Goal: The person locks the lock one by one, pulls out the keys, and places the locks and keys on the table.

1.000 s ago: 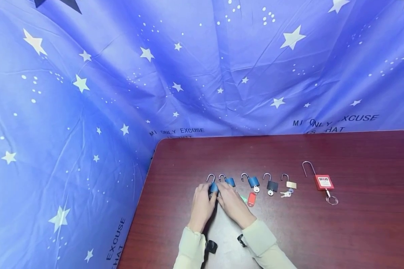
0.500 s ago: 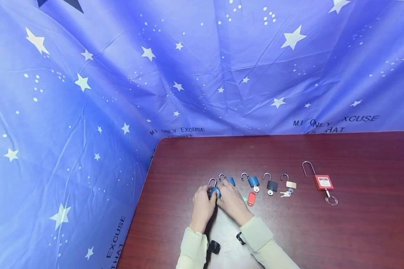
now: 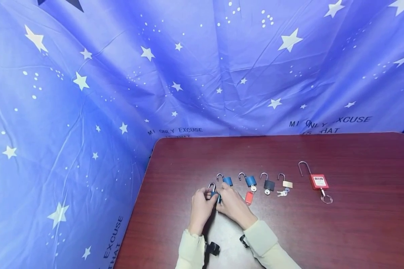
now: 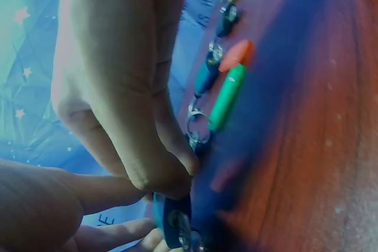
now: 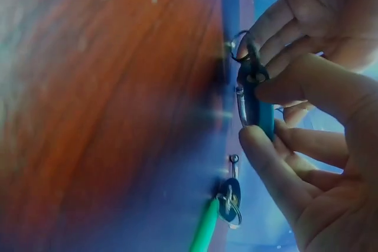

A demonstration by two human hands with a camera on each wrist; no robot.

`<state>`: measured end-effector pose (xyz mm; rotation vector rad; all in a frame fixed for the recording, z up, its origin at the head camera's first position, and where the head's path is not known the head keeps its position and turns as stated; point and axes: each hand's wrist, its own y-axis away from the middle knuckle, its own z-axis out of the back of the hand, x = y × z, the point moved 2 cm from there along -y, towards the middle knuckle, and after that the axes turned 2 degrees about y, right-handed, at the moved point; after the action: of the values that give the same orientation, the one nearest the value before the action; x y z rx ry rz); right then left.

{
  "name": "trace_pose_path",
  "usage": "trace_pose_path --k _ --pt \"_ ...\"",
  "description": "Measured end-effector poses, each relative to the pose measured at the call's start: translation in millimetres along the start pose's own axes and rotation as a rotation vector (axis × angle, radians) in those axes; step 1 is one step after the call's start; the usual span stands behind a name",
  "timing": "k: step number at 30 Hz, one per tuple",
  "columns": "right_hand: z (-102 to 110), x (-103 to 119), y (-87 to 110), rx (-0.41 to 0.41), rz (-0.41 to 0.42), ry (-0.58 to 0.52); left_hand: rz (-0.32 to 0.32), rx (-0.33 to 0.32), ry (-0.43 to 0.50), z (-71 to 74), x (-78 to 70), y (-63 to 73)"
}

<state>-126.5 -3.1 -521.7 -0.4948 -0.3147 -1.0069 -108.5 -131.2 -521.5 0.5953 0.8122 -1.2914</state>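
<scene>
Both hands hold one blue padlock (image 3: 213,194) at the left end of a row of padlocks. Its shackle stands unlocked, pointing away from the person. My left hand (image 3: 201,209) grips the body from the left, thumb on the near side. Close against it, my right hand (image 3: 235,205) pinches the same padlock from the right. In the right wrist view the padlock (image 5: 266,113) shows its dark keyhole face between the fingers, with a metal ring (image 5: 238,46) at one end. Fingers hide much of the body in the left wrist view, where the padlock (image 4: 168,219) has metal hanging at its face.
Rightward along the brown table (image 3: 357,168) lie another blue padlock (image 3: 227,181), a blue one (image 3: 250,181) with a red tag (image 3: 249,198), a black one (image 3: 269,185), a brass one (image 3: 287,184) and a red one (image 3: 319,181). A green tag (image 4: 227,98) lies near the hands.
The held padlock has come slightly nearer the person and its body has turned between the fingers. My right fingers have shifted along it. The green tag is now hidden in the head view.
</scene>
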Motion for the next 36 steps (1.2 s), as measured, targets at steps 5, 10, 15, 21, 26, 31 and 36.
trace_pose_path --k 5,10,15,21,26,31,36 --pt "9 0 3.2 -0.061 0.042 -0.081 0.03 0.055 0.108 3.7 -1.3 -0.6" --pt "16 0 7.2 -0.081 0.052 -0.172 0.106 0.116 0.333 9.4 -4.8 0.4" --pt "17 -1 9.3 -0.091 0.072 -0.22 0.133 0.139 0.408 12.4 -4.7 0.0" --pt "20 -3 10.2 -0.128 0.058 -0.379 0.091 0.088 0.492 14.2 -2.9 -2.1" --pt "19 -4 11.0 -0.08 -0.083 -0.593 0.089 0.06 0.586 14.1 -6.9 0.5" --pt "21 -6 11.9 -0.008 -0.293 -0.717 0.061 0.07 0.761 11.3 -10.9 3.9" --pt "21 -8 14.8 0.036 -0.302 -0.748 0.022 0.05 0.774 10.5 -10.3 4.4"
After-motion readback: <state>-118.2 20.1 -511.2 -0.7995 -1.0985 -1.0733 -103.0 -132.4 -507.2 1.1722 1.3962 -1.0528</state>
